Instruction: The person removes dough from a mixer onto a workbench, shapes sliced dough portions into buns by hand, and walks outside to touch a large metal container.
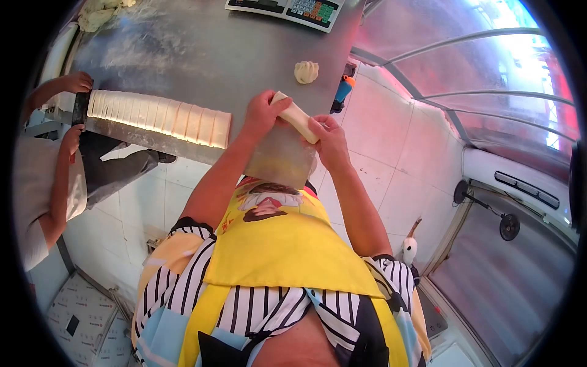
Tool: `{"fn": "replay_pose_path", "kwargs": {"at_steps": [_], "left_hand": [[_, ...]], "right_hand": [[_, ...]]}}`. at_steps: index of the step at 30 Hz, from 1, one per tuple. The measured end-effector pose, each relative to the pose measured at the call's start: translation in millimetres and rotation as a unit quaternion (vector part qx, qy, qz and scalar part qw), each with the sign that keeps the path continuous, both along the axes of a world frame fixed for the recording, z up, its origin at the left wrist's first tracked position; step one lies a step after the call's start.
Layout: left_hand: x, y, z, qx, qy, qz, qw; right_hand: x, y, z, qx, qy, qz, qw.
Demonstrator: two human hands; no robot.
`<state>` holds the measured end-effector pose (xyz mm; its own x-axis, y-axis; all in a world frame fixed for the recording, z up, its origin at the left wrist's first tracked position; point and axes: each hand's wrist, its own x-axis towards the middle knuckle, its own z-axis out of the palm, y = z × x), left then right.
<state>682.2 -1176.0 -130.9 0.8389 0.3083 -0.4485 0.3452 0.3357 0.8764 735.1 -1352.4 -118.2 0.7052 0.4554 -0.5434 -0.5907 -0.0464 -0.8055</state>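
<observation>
"What are those fingers doing?"

"Both sets are closed on one dough strip (297, 118). The left hand (265, 114) pinches its upper end, thumb on top; the right hand (331, 139) grips the lower end, fingers curled in. It slants between them, over the near corner of the steel table (244, 52)."

"Flat or twisted?"

"Smooth and straight, as far as I can see, so I'd call that piece unfinished."

"Anything done, then?"

"Just beyond the hands sits one bunched, folded dough piece (306, 72), on its own. I'd take it for a shaped one, and the only one I can spot."

"And what's left?"

"Plenty, I'd judge. Off to the left lies a long row of dough slices (159, 118), scored crosswise and lying close together. I can't tell from here whether every cut goes right through."

"Who's at the far end of it?"

"A co-worker, both hands (77, 82) on a dark, flat cutter (80, 108) standing by the row's end. Past that, more dough (99, 14) lies heaped in the table's far corner, and a digital scale (287, 8) stands at the far side."
</observation>
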Motion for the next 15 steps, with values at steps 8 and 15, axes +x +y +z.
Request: {"fn": "replay_pose_path", "kwargs": {"at_steps": [8, 15], "left_hand": [[0.4, 0.9, -6.5, -0.363, 0.046, -0.027, 0.930], [-0.1, -14.5, -2.3, 0.243, -0.057, -0.116, 0.961]], "right_hand": [[15.6, -9.8, 26.2, -0.241, -0.678, 0.230, 0.656], [8.7, -10.2, 5.2, -0.127, -0.286, 0.127, 0.941]]}}
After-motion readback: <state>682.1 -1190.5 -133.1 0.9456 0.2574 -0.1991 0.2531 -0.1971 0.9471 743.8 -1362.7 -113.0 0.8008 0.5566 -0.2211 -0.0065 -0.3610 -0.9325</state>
